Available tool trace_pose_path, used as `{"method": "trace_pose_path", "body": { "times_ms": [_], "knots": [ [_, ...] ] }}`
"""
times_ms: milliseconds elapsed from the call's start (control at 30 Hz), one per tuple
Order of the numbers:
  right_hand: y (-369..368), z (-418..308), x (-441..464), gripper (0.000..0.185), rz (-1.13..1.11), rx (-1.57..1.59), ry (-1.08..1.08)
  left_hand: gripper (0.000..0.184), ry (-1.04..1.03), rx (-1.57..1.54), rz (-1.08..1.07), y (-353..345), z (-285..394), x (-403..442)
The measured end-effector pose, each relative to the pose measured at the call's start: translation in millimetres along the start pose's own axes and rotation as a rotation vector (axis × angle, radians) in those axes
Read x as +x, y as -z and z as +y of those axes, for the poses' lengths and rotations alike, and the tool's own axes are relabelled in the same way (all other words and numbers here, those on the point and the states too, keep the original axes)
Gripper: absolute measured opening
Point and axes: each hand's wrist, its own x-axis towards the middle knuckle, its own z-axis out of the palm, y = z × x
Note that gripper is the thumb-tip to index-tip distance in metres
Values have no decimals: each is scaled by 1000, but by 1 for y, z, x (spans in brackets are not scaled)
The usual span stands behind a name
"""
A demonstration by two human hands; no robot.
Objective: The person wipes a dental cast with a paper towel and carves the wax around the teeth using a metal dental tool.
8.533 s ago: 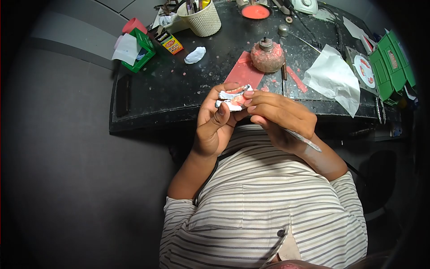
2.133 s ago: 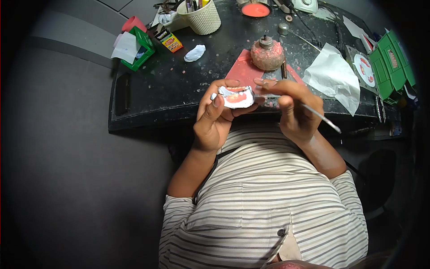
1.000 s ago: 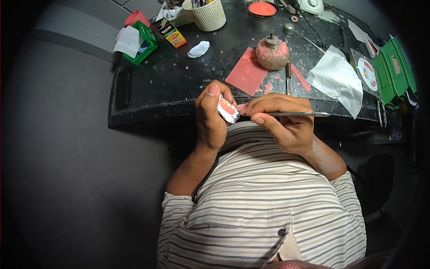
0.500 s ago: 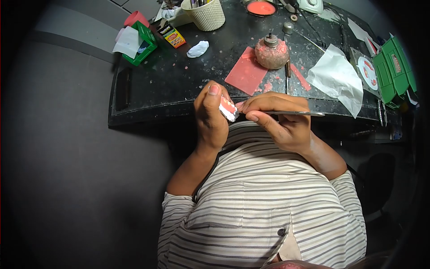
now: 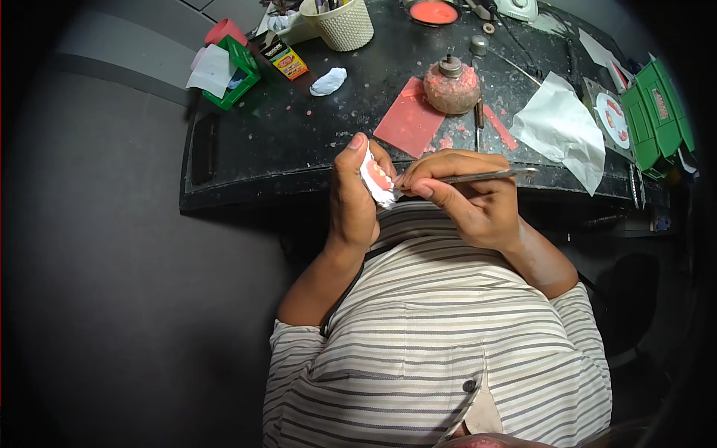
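Observation:
My left hand (image 5: 352, 198) is wrapped round a white plaster dental model (image 5: 382, 196) that carries pink wax (image 5: 378, 176) and a row of pale teeth. The model is held upright over the table's front edge, its toothed side turned to the right. Between the thumb and fingers of my right hand (image 5: 474, 198) is a thin metal tool (image 5: 489, 175), its rear end pointing right. The tool's front tip is hidden by my fingers, close beside the model. Behind my hands a pink wax sheet (image 5: 409, 123) lies on the black table (image 5: 276, 149).
A wax-spattered glass burner (image 5: 451, 88) stands behind the sheet, with a brown-handled tool (image 5: 479, 112) beside it. Crumpled white paper (image 5: 560, 127) and a green box (image 5: 657, 116) are at the right. A woven cup (image 5: 340, 26), a small carton (image 5: 287, 61) and a green bin (image 5: 243, 75) are at the back left.
The two-part white model was held open and flat; it is now turned upright in my left hand. My right hand has come back to it, and the tool's rear end has swung upward.

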Motion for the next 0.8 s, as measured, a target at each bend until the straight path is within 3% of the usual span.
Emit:
{"method": "trace_pose_path", "body": {
  "times_ms": [100, 800],
  "knots": [
    [0, 1, -2, 10, 7, 52, -35, 54, 42, -56, -48, 2, 3, -1],
    [-7, 5, -6, 13, 51, 271, -183, 64, 338, -178, -86, -4, 6, 3]
  ]
}}
